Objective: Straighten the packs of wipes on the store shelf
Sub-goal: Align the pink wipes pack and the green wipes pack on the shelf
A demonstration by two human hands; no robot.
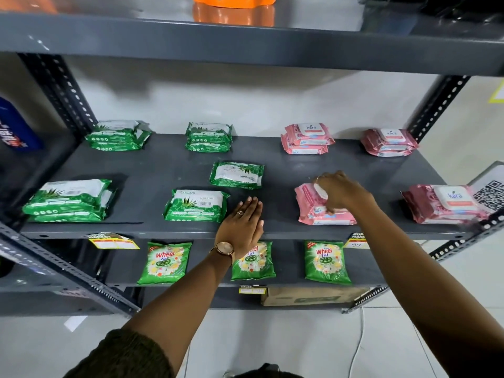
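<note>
I am looking down at the grey shelf point(272, 156) where the wipes are laid out in two rows, green packs toward the left end and pink packs toward the right end, and I am reading this as a layout meant to give each kind its own spot with the labels facing the aisle. My right hand point(341, 192) is lying over the pink stack point(321, 205) near the front edge, fingers curled down onto its top pack and white lid, so I am judging it to be gripping or pressing that pack to square it on the one beneath; how firmly it is closing I cannot tell, since the hand is blurred. My left hand point(242, 225) is resting flat and wide on the bare front edge, holding nothing, just beside the green stack point(196, 205), probably as a brace while I am leaning in. The loose green pack point(236, 174) is sitting alone toward the middle of the shelf, turned so its print is reading the wrong way round, apart from the stack in front of it; I am taking that as the clearest piece still out of place. The back-row stacks point(208, 137) are sitting close to the rear edge and looking fairly even, as are the front corner stacks. The detergent pouches point(326, 261) on the shelf below are lying outside this job
</note>
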